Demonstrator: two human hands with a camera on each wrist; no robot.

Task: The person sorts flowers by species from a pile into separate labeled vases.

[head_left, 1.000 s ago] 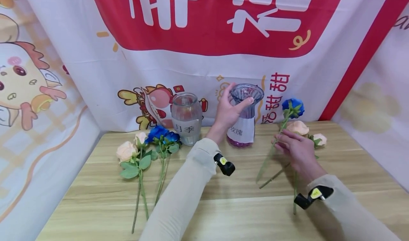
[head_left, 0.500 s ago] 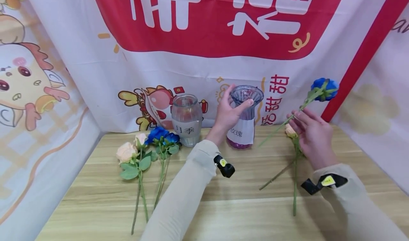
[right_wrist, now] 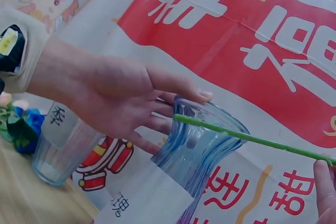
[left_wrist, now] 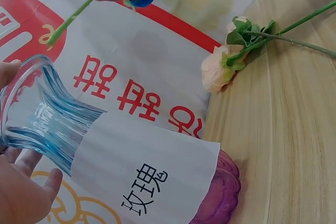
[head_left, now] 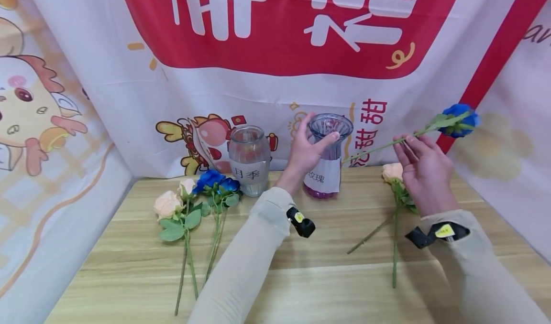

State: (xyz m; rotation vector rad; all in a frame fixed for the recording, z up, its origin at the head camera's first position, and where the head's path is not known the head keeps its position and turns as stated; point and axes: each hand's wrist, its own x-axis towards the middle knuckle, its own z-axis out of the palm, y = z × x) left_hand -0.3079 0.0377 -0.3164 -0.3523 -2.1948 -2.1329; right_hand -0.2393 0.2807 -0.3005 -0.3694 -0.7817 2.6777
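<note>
My left hand (head_left: 306,152) grips the flared neck of a ribbed glass vase (head_left: 335,148), blue above and purple at the base, with a white written label. The vase stands upright on the table. To its right, my raised right hand (head_left: 427,173) pinches the green stem of a blue artificial rose (head_left: 459,120). The bloom points up and right, and the stem slants down left towards the vase. In the left wrist view the stem's cut end (left_wrist: 52,40) is near the rim, outside the mouth. The right wrist view shows the stem (right_wrist: 252,139) crossing in front of the rim.
Peach roses (head_left: 391,172) lie on the table (head_left: 301,286) beneath my right hand. A second labelled glass vase (head_left: 249,149) stands left of my left hand. Further left lie peach roses (head_left: 168,204) and blue roses (head_left: 210,179). A printed cloth (head_left: 275,90) hangs close behind.
My right hand has lifted the blue rose up and to the right off the pile, tilting its stem nearer to level. My left hand stays on the vase.
</note>
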